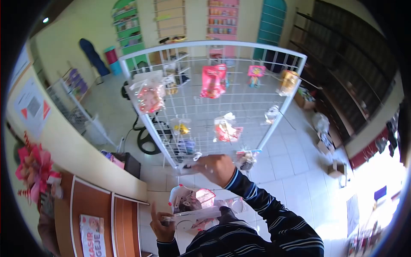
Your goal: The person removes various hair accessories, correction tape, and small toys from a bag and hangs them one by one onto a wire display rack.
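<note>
"Head view: what is being gripped by the right hand (219, 169)?"

"A small, clear plastic packet (185, 168) is being pinched between its thumb and fingers, near the lower left corner of a white metal wire grid rack (222, 43). Whether the rack is being touched cannot be told; the packet's contents are being obscured by blur."

"What handling is being suggested?"

"Lightness and a soft, slippery film, probably; a hold at the top edge is being favoured, as creasing is being risked by a full squeeze."

"And the pose?"

"The right forearm, in a black striped sleeve (257, 197), is being held outstretched, knuckles being turned upward. Low by the body, a long, flat, clear plastic packet (199, 213) is being grasped by the left hand (165, 225), its index finger being raised."
</note>
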Motion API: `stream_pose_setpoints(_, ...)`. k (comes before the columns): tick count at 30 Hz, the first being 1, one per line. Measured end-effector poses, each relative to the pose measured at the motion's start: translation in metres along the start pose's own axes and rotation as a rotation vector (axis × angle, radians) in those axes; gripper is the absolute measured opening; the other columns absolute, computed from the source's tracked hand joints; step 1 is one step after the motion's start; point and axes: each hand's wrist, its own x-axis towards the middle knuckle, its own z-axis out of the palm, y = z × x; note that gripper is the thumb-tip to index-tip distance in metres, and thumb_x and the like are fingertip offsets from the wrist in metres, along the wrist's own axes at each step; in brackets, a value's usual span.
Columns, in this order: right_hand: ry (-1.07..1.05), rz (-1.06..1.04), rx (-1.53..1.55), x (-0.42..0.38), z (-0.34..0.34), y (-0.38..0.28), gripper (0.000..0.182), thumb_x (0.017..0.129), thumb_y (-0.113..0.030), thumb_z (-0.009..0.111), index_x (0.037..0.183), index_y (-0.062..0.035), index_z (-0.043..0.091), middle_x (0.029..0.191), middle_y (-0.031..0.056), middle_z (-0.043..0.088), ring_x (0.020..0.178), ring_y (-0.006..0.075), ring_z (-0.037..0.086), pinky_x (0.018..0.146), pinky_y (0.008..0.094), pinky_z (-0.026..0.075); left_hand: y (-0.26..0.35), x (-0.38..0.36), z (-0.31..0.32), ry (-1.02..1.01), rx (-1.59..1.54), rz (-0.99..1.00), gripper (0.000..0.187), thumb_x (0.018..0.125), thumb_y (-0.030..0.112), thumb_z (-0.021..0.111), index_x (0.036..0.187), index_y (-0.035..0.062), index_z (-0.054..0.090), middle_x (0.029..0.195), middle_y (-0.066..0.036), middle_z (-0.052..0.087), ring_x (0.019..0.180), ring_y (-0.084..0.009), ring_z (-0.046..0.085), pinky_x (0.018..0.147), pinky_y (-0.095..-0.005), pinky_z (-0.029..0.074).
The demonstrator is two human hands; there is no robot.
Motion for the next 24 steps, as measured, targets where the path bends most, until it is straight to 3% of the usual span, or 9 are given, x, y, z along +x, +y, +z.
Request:
stream_pose_setpoints(1, -0.051, -0.023, 0.014, -0.013, 0.003, -0.001, 0.014, 0.073, -0.021, 0.055, 0.075, -0.0077, 0.056, 0.060, 0.0100, 0.053, 0.054, 0.0268, 0.053, 0.049, 0.0350, 0.042, 0.002, 0.006, 0.002, -0.056, -0.007, 0.101, 0.079, 0.054, -0.001, 0.063, 0.123, 0.0003, 0.025, 0.059, -0.007, 0.056, 0.057, -0.0170, 0.057, 0.054, -0.0256, 0.042)
stream_pose_setpoints(4, -0.234, 0.054, -0.041, -0.053, 0.002, -0.014, 0.012, 0.071, -0.020, 0.056, 0.078, -0.0099, 0.058, 0.064, 0.0072, 0.055, 0.058, 0.0234, 0.054, 0.051, 0.0335, 0.042, -0.007, 0.013, 0.017, -0.243, -0.208, 0.067, 0.082, 0.055, 0.004, 0.067, 0.124, -0.0016, 0.023, 0.059, -0.004, 0.054, 0.060, -0.0139, 0.055, 0.059, -0.0218, 0.041)
stream_pose_setpoints(6, -0.236, 0.111, 0.022, -0.076, -0.001, -0.024, 0.013, 0.069, -0.019, 0.058, 0.078, -0.0087, 0.058, 0.064, 0.0069, 0.056, 0.059, 0.0229, 0.054, 0.053, 0.0339, 0.042, -0.008, 0.014, 0.028, -0.316, -0.189, 0.062, 0.071, 0.054, 0.004, 0.067, 0.118, 0.0000, 0.035, 0.060, -0.005, 0.054, 0.060, -0.0152, 0.055, 0.060, -0.0239, 0.042)
stream_pose_setpoints(8, -0.254, 0.154, 0.011, -0.097, -0.006, -0.030, 0.013, 0.066, -0.014, 0.062, 0.077, -0.0071, 0.060, 0.067, 0.0065, 0.057, 0.059, 0.0227, 0.055, 0.053, 0.0314, 0.043, -0.010, 0.010, 0.038, -0.420, 0.024, 0.264, 0.049, 0.055, 0.002, 0.065, 0.101, 0.0043, 0.050, 0.064, -0.009, 0.058, 0.060, -0.0213, 0.059, 0.058, -0.0274, 0.044)
stream_pose_setpoints(9, -0.267, 0.181, 0.026, -0.107, -0.008, -0.033, 0.013, 0.066, -0.014, 0.062, 0.077, -0.0071, 0.060, 0.067, 0.0065, 0.057, 0.059, 0.0227, 0.055, 0.053, 0.0314, 0.043, -0.003, 0.005, 0.044, -0.397, -0.011, 0.193, 0.036, 0.054, 0.003, 0.064, 0.089, 0.0058, 0.055, 0.066, -0.009, 0.058, 0.062, -0.0226, 0.059, 0.058, -0.0287, 0.044)
stream_pose_setpoints(15, -0.447, 0.492, 0.271, -0.162, -0.008, -0.033, 0.025, 0.065, -0.018, 0.064, 0.083, -0.0031, 0.057, 0.073, 0.0108, 0.058, 0.066, 0.0251, 0.057, 0.059, 0.0316, 0.046, -0.013, -0.042, 0.069, -0.334, 0.098, 0.078, 0.034, 0.055, 0.003, 0.060, 0.088, 0.0065, 0.054, 0.071, -0.010, 0.058, 0.066, -0.0276, 0.058, 0.060, -0.0329, 0.044)
stream_pose_setpoints(20, -0.448, 0.527, 0.214, -0.193, -0.012, -0.031, 0.063, 0.052, -0.034, 0.074, 0.100, -0.0014, 0.050, 0.091, 0.0124, 0.055, 0.080, 0.0254, 0.055, 0.067, 0.0334, 0.046, -0.007, -0.072, 0.099, -0.240, 0.222, -0.050, 0.029, 0.063, 0.021, 0.057, 0.088, 0.0064, 0.054, 0.077, -0.013, 0.057, 0.070, -0.0290, 0.057, 0.059, -0.0329, 0.045)
stream_pose_setpoints(22, -0.478, 0.570, 0.320, -0.218, -0.003, -0.018, 0.064, 0.050, -0.031, 0.074, 0.103, -0.0030, 0.049, 0.090, 0.0105, 0.055, 0.081, 0.0258, 0.054, 0.067, 0.0335, 0.045, -0.012, -0.088, 0.115, -0.254, 0.295, -0.085, 0.029, 0.065, 0.022, 0.056, 0.089, 0.0062, 0.053, 0.080, -0.012, 0.057, 0.071, -0.0287, 0.057, 0.059, -0.0323, 0.045)
stream_pose_setpoints(24, -0.511, 0.633, 0.132, -0.253, 0.012, -0.003, 0.057, 0.051, -0.026, 0.071, 0.101, -0.0057, 0.051, 0.086, 0.0084, 0.055, 0.078, 0.0247, 0.054, 0.065, 0.0328, 0.045, -0.029, -0.107, 0.135, -0.282, 0.302, -0.103, 0.033, 0.065, 0.019, 0.057, 0.096, 0.0072, 0.052, 0.083, -0.012, 0.057, 0.072, -0.0279, 0.057, 0.060, -0.0321, 0.045)
